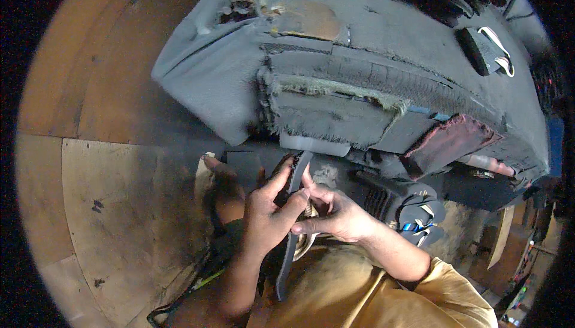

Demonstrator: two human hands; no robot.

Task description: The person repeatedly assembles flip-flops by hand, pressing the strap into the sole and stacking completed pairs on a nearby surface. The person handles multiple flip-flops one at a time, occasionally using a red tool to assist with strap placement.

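1. The left hand (263,214) grips a long dark strip (291,220), fingers curled around its upper part with the thumb on its edge.
2. The right hand (335,211) meets it from the other side, thumb and forefinger pinching the same strip just below the left thumb.
3. The strip stands nearly upright between both hands, above the person's lap, its lower end over the yellow shirt (371,292).
4. Just beyond the hands lies a big grey padded cover (239,70) with frayed edges, resting on the wooden floor (108,178).

Worn wood plank floor (102,166), dim light, clutter (521,268) at rt.
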